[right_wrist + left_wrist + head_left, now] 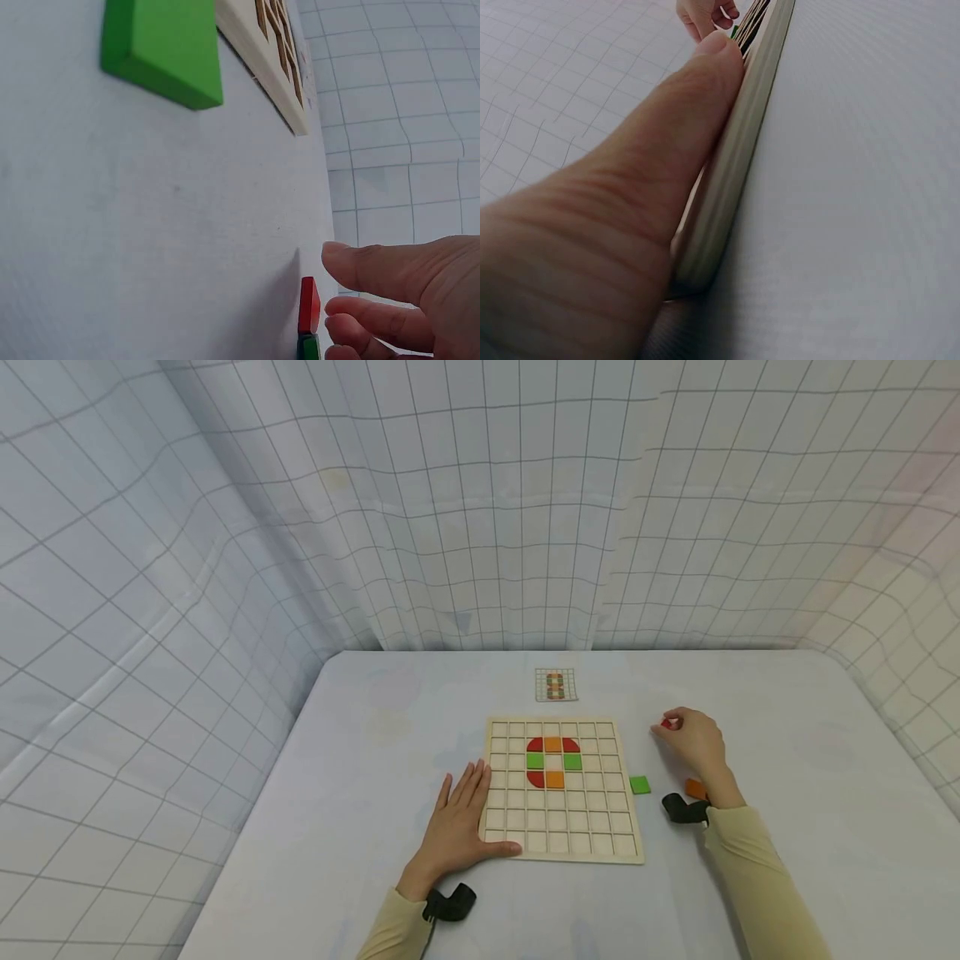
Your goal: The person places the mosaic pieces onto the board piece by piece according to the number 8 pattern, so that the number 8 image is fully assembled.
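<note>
My left hand [456, 827] lies spread at the near-left corner of a wooden grid board [557, 843], fingers along its left edge and thumb over the near rim. In the left wrist view the thumb [667, 112] rests along the board's side. Red rounded tiles [535, 745], orange squares [553, 779] and green squares [572, 762] form a ring on the grid. My right hand [693, 743] is right of the board, bent fingers around a red tile [666, 723]. In the right wrist view a gap shows between thumb and fingers, beside the red tile [308, 304] and a green piece [308, 347].
A small card [556, 685] with a coloured grid pattern lies behind the board. Close to the board's right edge sits a loose green square tile [640, 785]. An orange tile [696, 789] lies by the right wrist. Checked curtains [495, 527] surround the white table [360, 760].
</note>
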The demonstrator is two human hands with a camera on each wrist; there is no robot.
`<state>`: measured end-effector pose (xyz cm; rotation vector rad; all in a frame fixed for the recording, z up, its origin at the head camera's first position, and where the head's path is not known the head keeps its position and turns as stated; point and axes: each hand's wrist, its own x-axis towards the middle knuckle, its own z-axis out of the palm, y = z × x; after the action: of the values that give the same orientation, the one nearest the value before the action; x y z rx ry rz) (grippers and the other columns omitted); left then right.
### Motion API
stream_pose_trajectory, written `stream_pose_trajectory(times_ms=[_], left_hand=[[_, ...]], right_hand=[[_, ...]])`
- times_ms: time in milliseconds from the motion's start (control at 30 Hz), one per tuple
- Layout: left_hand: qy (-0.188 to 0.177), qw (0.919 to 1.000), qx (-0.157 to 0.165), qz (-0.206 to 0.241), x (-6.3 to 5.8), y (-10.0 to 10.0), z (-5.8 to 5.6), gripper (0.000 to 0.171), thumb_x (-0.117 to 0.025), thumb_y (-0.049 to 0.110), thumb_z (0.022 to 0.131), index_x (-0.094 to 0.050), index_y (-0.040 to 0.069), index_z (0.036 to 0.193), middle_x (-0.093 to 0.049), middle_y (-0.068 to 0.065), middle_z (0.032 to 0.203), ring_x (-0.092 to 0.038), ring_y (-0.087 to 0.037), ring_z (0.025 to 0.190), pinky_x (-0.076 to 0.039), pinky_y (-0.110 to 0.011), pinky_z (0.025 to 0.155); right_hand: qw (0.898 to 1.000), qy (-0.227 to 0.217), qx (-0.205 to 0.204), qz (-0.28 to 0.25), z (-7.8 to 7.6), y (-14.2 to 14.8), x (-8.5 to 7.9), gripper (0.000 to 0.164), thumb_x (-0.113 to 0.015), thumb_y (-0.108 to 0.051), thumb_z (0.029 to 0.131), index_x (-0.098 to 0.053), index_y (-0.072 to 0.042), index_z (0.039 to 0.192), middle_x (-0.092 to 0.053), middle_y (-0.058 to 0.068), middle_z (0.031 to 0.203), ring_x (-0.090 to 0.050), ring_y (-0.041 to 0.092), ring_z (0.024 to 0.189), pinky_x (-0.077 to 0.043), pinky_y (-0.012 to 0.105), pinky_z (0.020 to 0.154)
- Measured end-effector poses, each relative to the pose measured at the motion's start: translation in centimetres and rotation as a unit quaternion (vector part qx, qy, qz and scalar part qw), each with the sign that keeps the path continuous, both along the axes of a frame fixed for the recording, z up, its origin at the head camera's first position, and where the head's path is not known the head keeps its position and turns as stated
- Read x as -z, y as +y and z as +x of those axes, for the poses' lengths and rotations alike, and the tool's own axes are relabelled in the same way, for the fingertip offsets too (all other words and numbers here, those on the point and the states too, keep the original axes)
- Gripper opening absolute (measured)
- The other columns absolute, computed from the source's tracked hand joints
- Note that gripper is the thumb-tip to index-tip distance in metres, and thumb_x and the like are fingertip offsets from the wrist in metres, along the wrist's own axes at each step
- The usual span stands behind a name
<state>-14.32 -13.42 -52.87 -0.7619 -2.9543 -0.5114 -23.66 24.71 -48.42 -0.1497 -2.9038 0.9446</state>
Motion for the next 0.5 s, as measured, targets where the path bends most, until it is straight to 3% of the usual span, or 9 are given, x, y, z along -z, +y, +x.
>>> stream_pose_trajectory(times_ms=[267, 500], left_hand=[[0.003, 1.0000, 0.001, 0.002, -0.07, 0.06, 0.08, 0.117, -0.058, 0.076, 0.072, -0.012, 0.002, 0.152, -0.010, -0.011, 0.157, -0.006, -0.023, 0.143, 0.000, -0.048, 0.112], [-0.005, 1.0000, -0.003, 0.004, -0.13, 0.06, 0.06, 0.117, -0.057, 0.077, 0.072, -0.012, 0.003, 0.152, -0.010, -0.011, 0.157, -0.005, -0.023, 0.143, 0.001, -0.047, 0.112]], right_hand=[[0.999, -0.018, 0.020, 0.023, -0.23, 0.15, 0.28, 0.035, -0.066, -0.019, 0.087, -0.063, 0.010, 0.108, -0.062, 0.024, 0.091, -0.058, 0.037, 0.078, -0.046, 0.041, 0.060], [1.000, -0.001, 0.021, 0.007, -0.09, -0.21, 0.06, 0.024, -0.072, -0.018, 0.083, -0.066, 0.003, 0.093, -0.063, 0.015, 0.081, -0.057, 0.030, 0.070, -0.042, 0.035, 0.054]])
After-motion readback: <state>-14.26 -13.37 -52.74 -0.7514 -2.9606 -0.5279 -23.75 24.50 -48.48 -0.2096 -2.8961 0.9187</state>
